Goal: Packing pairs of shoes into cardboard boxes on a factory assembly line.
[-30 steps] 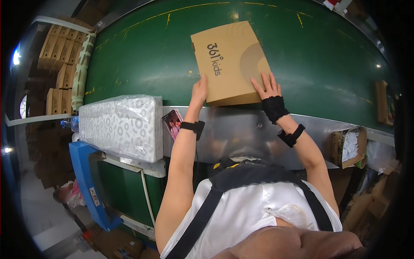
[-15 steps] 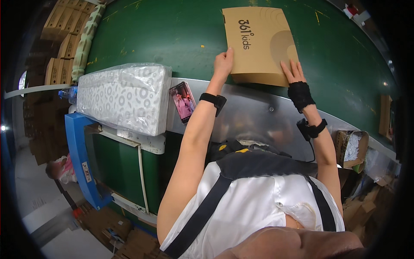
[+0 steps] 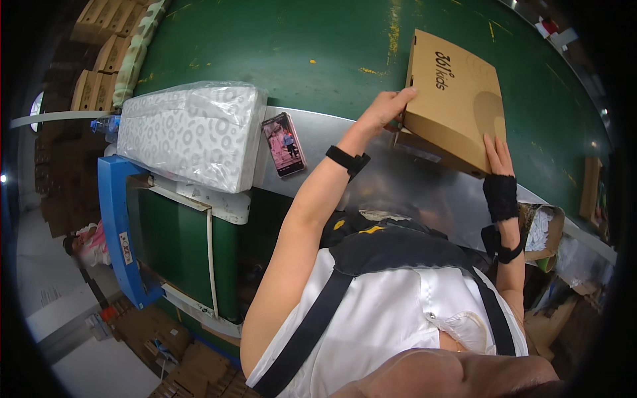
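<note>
A brown cardboard shoe box [image 3: 458, 93] with dark print on its lid sits at the right, turned at an angle on the green belt, its near end over the metal ledge. My left hand [image 3: 388, 111] grips its near left corner, thumb on the lid and fingers curled beneath the edge. At the near right corner, my right hand [image 3: 499, 159] rests with fingers stretched flat on the lid; its thumb is hidden. Below the lid's near edge, part of the box's lower side shows.
On the left stands a patterned white block in clear plastic [image 3: 189, 136]. A lit phone [image 3: 284, 144] lies on the metal ledge [image 3: 385, 189] beside it. A blue frame [image 3: 118, 225] is nearer left; an open carton with white paper [image 3: 543, 229] stands right. Another person [image 3: 89, 244] is far left.
The shoe box has moved right and slightly nearer, and has turned clockwise. Both my hands have gone with it. My left fingers now curl under its corner, and more of its near side shows.
</note>
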Motion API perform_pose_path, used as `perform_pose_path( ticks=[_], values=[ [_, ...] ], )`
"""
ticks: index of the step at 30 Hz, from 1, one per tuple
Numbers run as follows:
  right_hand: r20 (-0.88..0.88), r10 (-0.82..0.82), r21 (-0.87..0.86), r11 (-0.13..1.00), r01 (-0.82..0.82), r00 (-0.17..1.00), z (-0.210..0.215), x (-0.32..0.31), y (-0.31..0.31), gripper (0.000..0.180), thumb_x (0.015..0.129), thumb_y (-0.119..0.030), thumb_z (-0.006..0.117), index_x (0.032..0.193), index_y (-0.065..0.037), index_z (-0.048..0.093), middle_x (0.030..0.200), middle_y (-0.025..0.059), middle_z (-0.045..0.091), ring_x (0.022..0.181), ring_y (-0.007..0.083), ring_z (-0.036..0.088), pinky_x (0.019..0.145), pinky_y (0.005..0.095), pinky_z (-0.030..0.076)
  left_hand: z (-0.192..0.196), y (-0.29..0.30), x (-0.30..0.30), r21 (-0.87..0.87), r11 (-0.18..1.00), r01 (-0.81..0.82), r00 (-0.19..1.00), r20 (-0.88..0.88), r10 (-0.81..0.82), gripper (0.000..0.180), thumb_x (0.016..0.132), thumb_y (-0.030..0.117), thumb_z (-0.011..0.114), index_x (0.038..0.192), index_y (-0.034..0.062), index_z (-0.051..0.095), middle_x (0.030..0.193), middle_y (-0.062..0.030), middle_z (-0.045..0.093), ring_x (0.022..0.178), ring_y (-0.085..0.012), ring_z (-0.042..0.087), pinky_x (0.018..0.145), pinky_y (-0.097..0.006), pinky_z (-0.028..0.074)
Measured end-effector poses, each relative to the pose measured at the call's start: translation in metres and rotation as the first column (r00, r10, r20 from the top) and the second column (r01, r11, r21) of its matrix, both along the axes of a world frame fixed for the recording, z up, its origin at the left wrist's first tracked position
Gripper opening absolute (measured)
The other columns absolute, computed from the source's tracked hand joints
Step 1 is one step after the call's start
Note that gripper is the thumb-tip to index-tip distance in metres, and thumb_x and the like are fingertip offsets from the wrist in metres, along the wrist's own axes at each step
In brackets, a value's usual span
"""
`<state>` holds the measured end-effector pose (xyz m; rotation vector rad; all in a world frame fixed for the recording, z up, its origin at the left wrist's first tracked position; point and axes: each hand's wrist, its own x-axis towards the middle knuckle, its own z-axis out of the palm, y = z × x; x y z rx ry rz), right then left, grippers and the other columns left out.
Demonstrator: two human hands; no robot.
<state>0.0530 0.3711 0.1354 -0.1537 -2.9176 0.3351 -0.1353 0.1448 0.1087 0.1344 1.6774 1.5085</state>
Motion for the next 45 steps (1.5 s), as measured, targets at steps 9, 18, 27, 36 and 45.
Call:
perform_pose_path(
  ticks=[9, 18, 27, 36, 45],
  values=[
    [0.106, -0.116, 0.196, 0.976, 0.094, 0.988, -0.029, 0.071, -0.058, 0.067, 0.061, -0.008, 0.064, 0.124, -0.011, 0.040, 0.130, 0.0186, 0.033, 0.122, 0.0326, 0.032, 0.089, 0.0580, 0.024, -0.006, -0.012, 0.103, 0.173, 0.984, -0.032, 0.988, 0.157, 0.004, 0.068, 0.079, 0.052, 0.050, 0.127, 0.0071, 0.034, 0.118, -0.0117, 0.045, 0.108, -0.0248, 0.045, 0.079, -0.050, 0.042],
    [-0.165, 0.179, 0.271, 0.954, -0.130, 0.970, -0.060, 0.015, -0.103, 0.068, 0.055, -0.017, 0.070, 0.117, -0.004, 0.045, 0.125, 0.0258, 0.038, 0.118, 0.0403, 0.034, 0.088, 0.0557, 0.028, -0.039, -0.021, 0.133, 0.286, 0.874, -0.392, 0.914, 0.229, 0.335, 0.039, 0.080, 0.022, 0.060, 0.109, -0.0027, 0.050, 0.095, -0.0099, 0.056, 0.084, -0.0137, 0.056, 0.069, -0.026, 0.049],
    [-0.057, 0.292, -0.040, 0.955, -0.295, 0.955, -0.033, 0.011, -0.068, 0.064, 0.059, -0.025, 0.071, 0.115, -0.005, 0.046, 0.125, 0.0190, 0.040, 0.117, 0.0325, 0.038, 0.091, 0.0494, 0.027, -0.027, -0.040, 0.070, 0.148, 0.873, -0.465, 0.863, -0.141, 0.484, 0.052, 0.082, 0.039, 0.054, 0.113, -0.0017, 0.049, 0.104, -0.0163, 0.056, 0.088, -0.0214, 0.058, 0.067, -0.031, 0.049],
    [-0.135, -0.277, -0.277, 0.932, 0.233, 0.951, -0.056, 0.046, 0.049, 0.055, 0.077, -0.029, 0.059, 0.122, -0.002, 0.042, 0.122, 0.0171, 0.045, 0.110, 0.0290, 0.044, 0.091, 0.0357, 0.035, -0.089, 0.032, 0.014, 0.310, 0.946, -0.092, 0.988, 0.148, 0.047, 0.077, 0.071, 0.049, 0.058, 0.125, -0.0011, 0.036, 0.121, -0.0156, 0.045, 0.108, -0.0229, 0.045, 0.090, -0.032, 0.035],
    [0.436, -0.368, -0.852, 0.124, 0.509, 0.821, -0.088, 0.068, 0.072, 0.051, 0.085, -0.045, 0.047, 0.115, -0.003, 0.053, 0.106, 0.0049, 0.054, 0.095, 0.0120, 0.048, 0.082, 0.0267, 0.038, -0.062, 0.033, 0.032, 0.325, 0.888, -0.324, 0.943, 0.190, 0.274, 0.061, 0.071, 0.032, 0.058, 0.119, -0.0026, 0.040, 0.101, -0.0118, 0.055, 0.086, -0.0185, 0.055, 0.074, -0.028, 0.045]
  ],
)
